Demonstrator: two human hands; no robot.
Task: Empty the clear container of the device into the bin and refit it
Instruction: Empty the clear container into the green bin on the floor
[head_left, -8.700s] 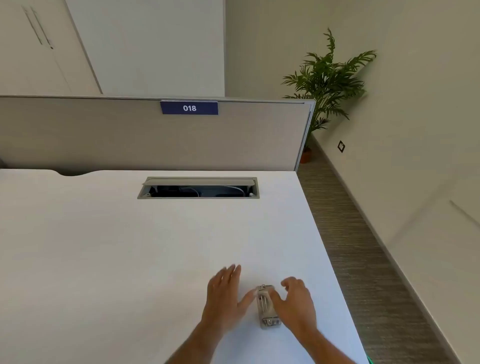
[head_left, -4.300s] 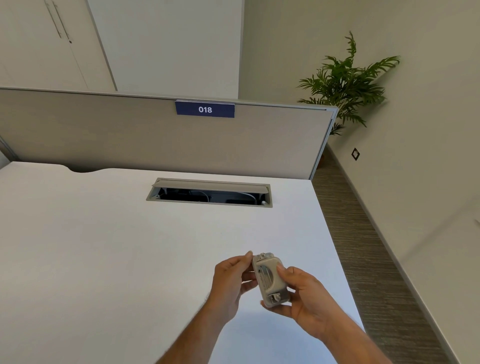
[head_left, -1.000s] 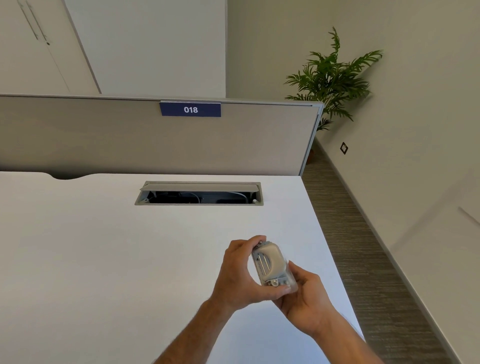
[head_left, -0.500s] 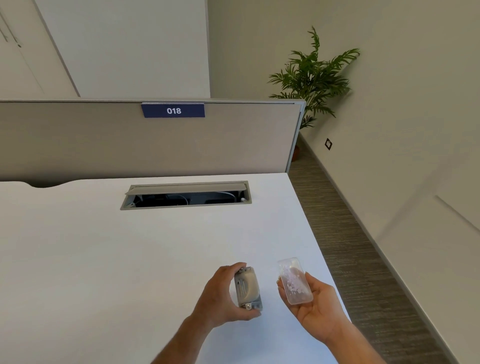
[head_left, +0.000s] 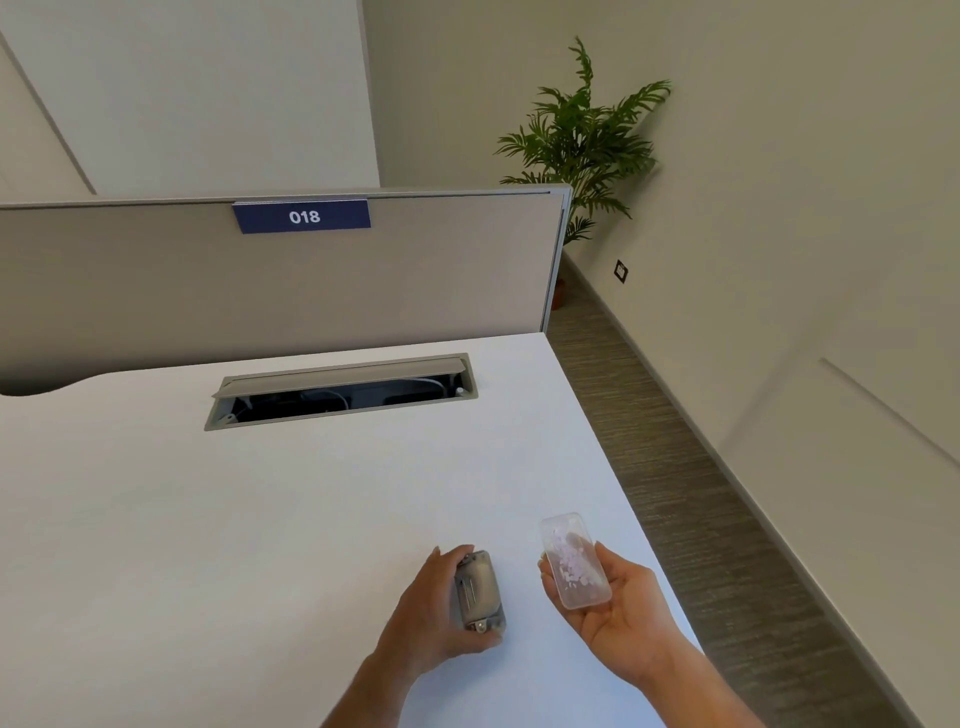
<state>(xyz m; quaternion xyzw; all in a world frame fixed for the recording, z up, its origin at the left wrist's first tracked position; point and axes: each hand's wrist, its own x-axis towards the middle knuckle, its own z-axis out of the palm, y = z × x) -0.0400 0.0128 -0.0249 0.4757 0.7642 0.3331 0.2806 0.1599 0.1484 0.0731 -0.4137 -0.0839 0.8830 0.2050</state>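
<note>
Over the white desk (head_left: 218, 545), head view, the only one: left hand (head_left: 431, 610) wrapped round the grey device (head_left: 479, 592), fingers curled over its far end, thumb under the near end, device low over the desktop or touching it, can't tell which. Right hand (head_left: 621, 605) palm up, loosely cupped, clear container (head_left: 574, 560) lying across the fingers, apart from the device, off to the right of the left hand's grip. Pale pinkish-white bits sit inside the container. Container's far end pokes out past the fingertips, toward the desk's right edge.

Desk surface plain matte white, bare around both hands. Beyond the grips, further up the desk, a grey cable hatch (head_left: 340, 389) set into the top, flap propped open, dark cavity with cables visible. Behind that a grey fabric partition (head_left: 156, 291) along the desk's far edge, blue tag (head_left: 302, 216) on its top rail reading 018.

Right of the container hand, past the desk edge, striped grey-brown carpet floor (head_left: 691, 467) along a cream wall (head_left: 805, 208). Small dark wall socket (head_left: 621, 270) low on that wall. Green potted plant (head_left: 582, 135) in the far corner behind the partition end, pot mostly hidden. Bin not in sight
</note>
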